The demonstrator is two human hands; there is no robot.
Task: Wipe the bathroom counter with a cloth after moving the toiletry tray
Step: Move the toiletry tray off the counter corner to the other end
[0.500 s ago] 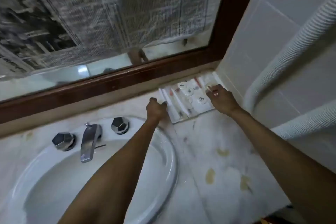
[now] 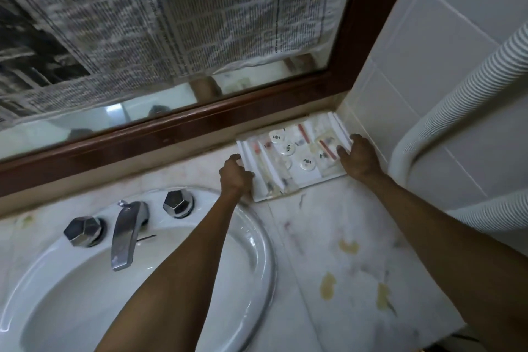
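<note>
A white toiletry tray [image 2: 311,180] lies in the back right corner of the marble counter [image 2: 351,266], against the mirror frame and the tiled wall. It carries several small round caps, packets and red-marked sticks. My left hand [image 2: 235,176] grips the tray's left edge with curled fingers. My right hand [image 2: 358,156] grips its right edge next to the wall. The counter in front of the tray shows yellowish stains. No cloth is in view.
A white oval basin [image 2: 257,237] with a chrome tap [image 2: 127,233] and two faceted knobs sits left of the tray. A wood-framed mirror [image 2: 200,120] covered with newspaper stands behind. A ribbed white hose [image 2: 445,111] runs down the tiled right wall.
Both hands have closed onto the tray's two side edges; the right hand has shifted from the tray's top onto its right rim. The tray stays in its corner.
</note>
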